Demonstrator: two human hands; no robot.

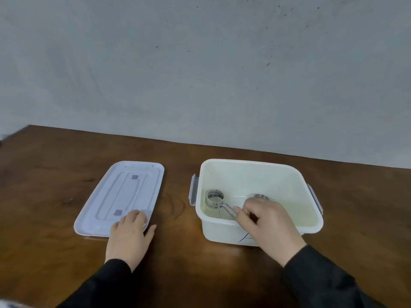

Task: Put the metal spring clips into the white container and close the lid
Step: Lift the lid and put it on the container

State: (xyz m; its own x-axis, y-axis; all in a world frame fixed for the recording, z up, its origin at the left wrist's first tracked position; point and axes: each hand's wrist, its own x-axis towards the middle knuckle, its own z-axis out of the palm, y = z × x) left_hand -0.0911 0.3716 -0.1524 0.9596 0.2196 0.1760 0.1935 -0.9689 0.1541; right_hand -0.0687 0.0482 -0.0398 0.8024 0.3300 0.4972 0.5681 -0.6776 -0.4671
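A white container [255,232] with grey side latches stands open on the brown table, right of centre. Inside it lies a metal spring clip [215,197] with a coiled ring and long wire handles. My right hand [266,221] reaches over the near rim and pinches that clip's handle. A second spring clip [262,197] shows just behind my fingers, mostly hidden. The white lid [120,196] lies flat on the table to the left. My left hand [130,234] rests palm down on the lid's near right corner, fingers spread.
The wooden table [55,174] runs back to a grey wall [200,63]. A gap of bare wood separates the lid from the container. The table's left corner is at the far left.
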